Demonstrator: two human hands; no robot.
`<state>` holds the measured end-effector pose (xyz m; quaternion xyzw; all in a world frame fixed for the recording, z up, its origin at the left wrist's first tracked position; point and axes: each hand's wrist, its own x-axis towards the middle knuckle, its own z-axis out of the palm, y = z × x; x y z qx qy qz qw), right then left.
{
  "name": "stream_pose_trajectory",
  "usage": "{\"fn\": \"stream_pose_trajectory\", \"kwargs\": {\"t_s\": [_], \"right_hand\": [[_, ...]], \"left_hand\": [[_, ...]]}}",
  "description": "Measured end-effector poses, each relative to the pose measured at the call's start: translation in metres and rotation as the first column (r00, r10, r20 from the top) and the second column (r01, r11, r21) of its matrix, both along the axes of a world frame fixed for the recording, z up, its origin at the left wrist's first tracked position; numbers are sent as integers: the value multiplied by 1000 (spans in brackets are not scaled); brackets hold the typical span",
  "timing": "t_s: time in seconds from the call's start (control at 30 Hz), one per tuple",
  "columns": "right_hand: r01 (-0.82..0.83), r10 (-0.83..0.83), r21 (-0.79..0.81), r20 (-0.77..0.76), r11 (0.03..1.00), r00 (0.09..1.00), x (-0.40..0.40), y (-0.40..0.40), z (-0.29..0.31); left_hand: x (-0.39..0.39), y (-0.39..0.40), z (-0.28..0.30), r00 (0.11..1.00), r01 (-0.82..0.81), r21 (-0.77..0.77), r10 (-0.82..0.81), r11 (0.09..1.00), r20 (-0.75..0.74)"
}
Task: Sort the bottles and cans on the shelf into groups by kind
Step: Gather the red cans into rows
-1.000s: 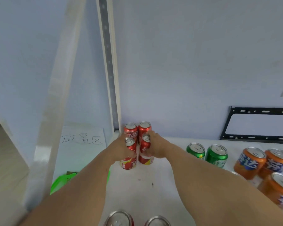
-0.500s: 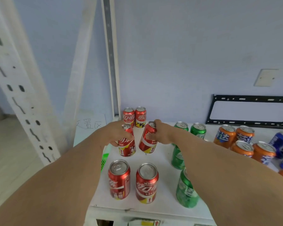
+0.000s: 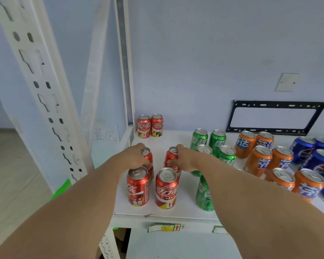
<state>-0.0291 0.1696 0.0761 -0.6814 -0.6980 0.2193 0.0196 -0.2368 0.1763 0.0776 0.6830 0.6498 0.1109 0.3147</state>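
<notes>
- Left hand (image 3: pixel 133 158) grips a red cola can (image 3: pixel 148 159) from its left side, fingers curled round the upper body; the silver lid with pull tab shows above the knuckles
- Right hand (image 3: pixel 185 158) grips a second red cola can (image 3: pixel 171 158) from its right side, thumb across the white-and-red label; this can tilts slightly to the left
- Both held cans sit in the middle of the white shelf (image 3: pixel 176 210), a clear gap between them; whether their bases touch the shelf I cannot tell, since the front cans hide them
- Front pair of red cola cans (image 3: pixel 166 187) stands upright near the shelf's front edge, just in front of the held cans; red bodies, white script, yellow-and-black band at the base, silver tops
- Back pair of red cola cans (image 3: pixel 150 126) stands side by side, touching, in the far left corner against the blue wall
- Green Sprite cans (image 3: pixel 217 140) cluster to the right of the right hand; one more green can (image 3: pixel 204 195) stands near the front, partly behind the right forearm
- Orange Fanta cans (image 3: pixel 258 161) are grouped further right, and blue Pepsi cans (image 3: pixel 314 156) at the far right edge
- White perforated shelf upright (image 3: pixel 45 90) rises at left; black metal bracket (image 3: pixel 275 117) is fixed on the wall behind the cans
</notes>
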Motion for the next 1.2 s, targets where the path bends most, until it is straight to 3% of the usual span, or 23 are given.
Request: {"fn": "stream_pose_trajectory", "kwargs": {"t_s": [0.37, 0.73, 0.9, 1.03, 1.2], "right_hand": [[61, -60, 1, -147, 998, 987, -17, -3, -3], [40, -41, -12, -91, 999, 995, -34, 1, 9], [10, -14, -45, -94, 999, 995, -33, 10, 26], [-2, 0, -27, -79, 1000, 997, -23, 36, 56], [-18, 23, 86, -50, 996, 998, -11, 89, 70]], "left_hand": [[-4, 4, 2, 998, 17, 71, -13, 997, -56], [-7, 14, 5, 999, 29, -2, -29, 1000, -29], [-2, 24, 20, 981, -75, -54, 84, 996, 173], [0, 55, 30, 914, -255, 7, 238, 967, 330], [14, 104, 34, 914, -286, 73, 249, 956, 321]]}}
